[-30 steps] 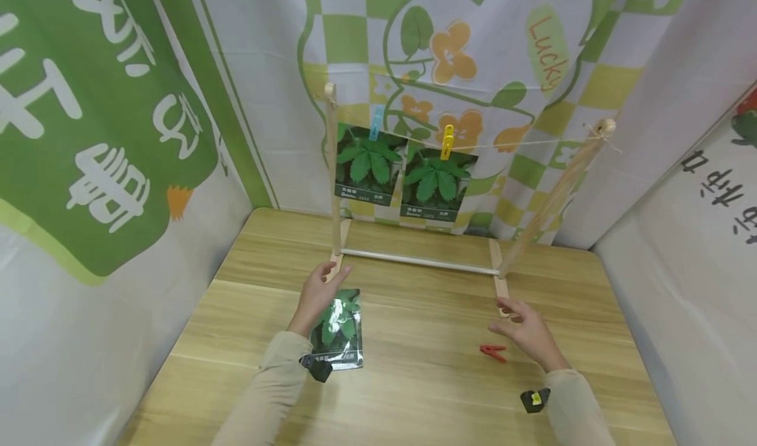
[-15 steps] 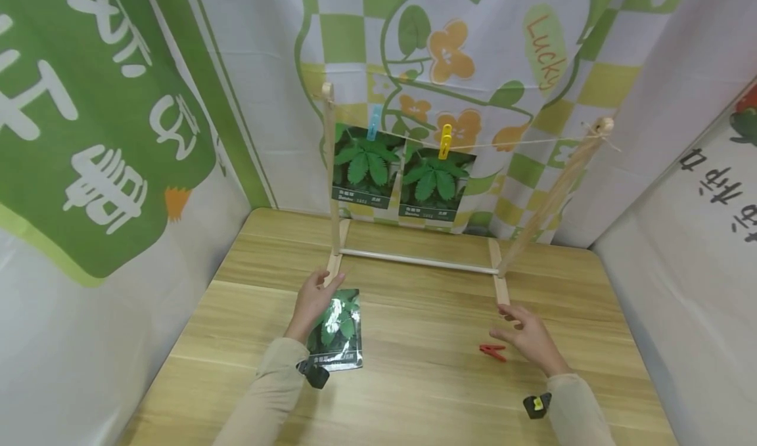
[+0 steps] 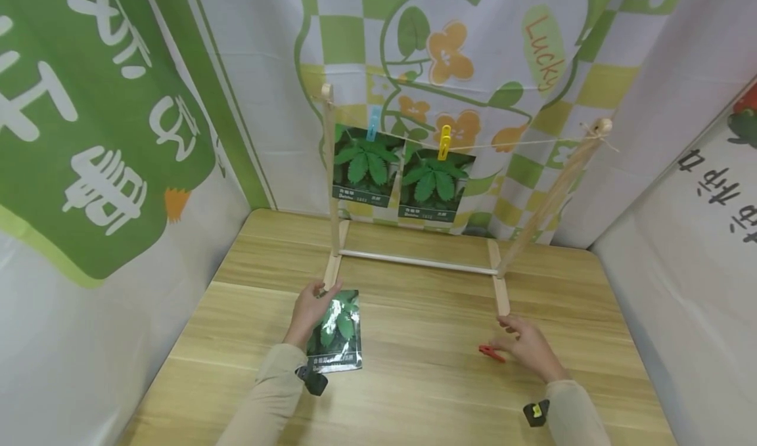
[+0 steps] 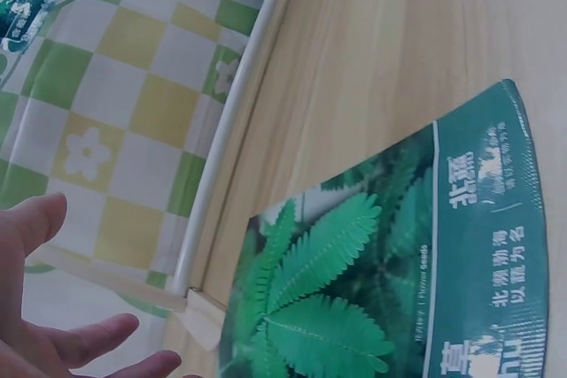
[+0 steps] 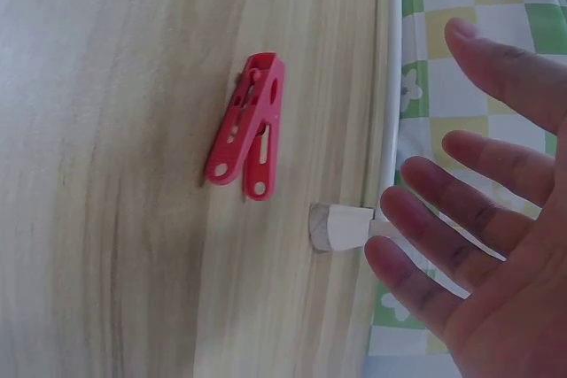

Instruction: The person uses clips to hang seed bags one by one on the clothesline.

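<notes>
My left hand (image 3: 307, 311) hovers at the upper left of a glossy green seed packet (image 4: 328, 307) that lies on the table; its fingers are spread and hold nothing. Beside a red clothespin (image 5: 252, 126) on the wood, my right hand (image 3: 530, 347) has its fingers apart and nothing between them. In the head view its thumb overlaps the clothespin. Two similar seed packets (image 3: 367, 167) hang side by side from a string (image 3: 520, 144), under a blue clothespin (image 3: 373, 124) and a yellow clothespin (image 3: 445, 142).
A wooden frame carries the string between its left post (image 3: 331, 170) and slanted right post (image 3: 550, 200). A white rod (image 3: 420, 262) joins its flat feet, the right foot (image 3: 501, 295) ending near my right fingertips. Patterned curtains (image 3: 343, 39) enclose the table (image 3: 426, 380) at back and sides.
Both hands have drawn back a little toward me, the left toward the loose packet and the right toward the red clothespin. The hanging packets stay in place.
</notes>
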Demonstrator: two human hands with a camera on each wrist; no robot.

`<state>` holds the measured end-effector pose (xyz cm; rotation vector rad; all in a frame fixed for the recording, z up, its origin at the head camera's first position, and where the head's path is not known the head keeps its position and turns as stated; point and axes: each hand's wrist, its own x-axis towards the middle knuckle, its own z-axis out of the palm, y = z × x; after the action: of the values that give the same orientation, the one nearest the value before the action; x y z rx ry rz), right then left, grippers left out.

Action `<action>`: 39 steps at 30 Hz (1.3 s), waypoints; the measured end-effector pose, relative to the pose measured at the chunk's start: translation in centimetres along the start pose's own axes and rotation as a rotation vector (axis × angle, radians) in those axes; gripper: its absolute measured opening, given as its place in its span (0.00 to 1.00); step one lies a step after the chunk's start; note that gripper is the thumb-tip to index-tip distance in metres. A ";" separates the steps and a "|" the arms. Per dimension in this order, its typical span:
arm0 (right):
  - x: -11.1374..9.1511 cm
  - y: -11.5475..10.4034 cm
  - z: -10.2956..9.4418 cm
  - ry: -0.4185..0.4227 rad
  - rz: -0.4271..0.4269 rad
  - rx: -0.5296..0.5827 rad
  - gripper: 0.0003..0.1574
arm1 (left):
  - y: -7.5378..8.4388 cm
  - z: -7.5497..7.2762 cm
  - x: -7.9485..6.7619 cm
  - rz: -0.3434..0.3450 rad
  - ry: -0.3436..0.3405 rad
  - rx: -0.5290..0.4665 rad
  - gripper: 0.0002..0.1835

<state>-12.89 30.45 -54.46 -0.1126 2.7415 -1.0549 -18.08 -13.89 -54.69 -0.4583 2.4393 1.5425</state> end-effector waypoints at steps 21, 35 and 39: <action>-1.0 1.5 1.0 -0.058 0.070 -0.132 0.39 | -1.4 0.6 0.0 -0.022 -0.002 0.077 0.41; -1.2 2.5 1.5 -0.069 0.093 -0.192 0.41 | -2.3 1.4 0.6 -0.023 0.094 0.227 0.33; -1.3 2.8 1.7 -0.085 0.106 -0.194 0.40 | -2.4 1.3 0.5 -0.053 0.120 0.255 0.35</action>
<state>-11.27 31.65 -57.37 -0.0394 2.7328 -0.7382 -17.64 -13.80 -57.45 -0.5750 2.6439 1.1933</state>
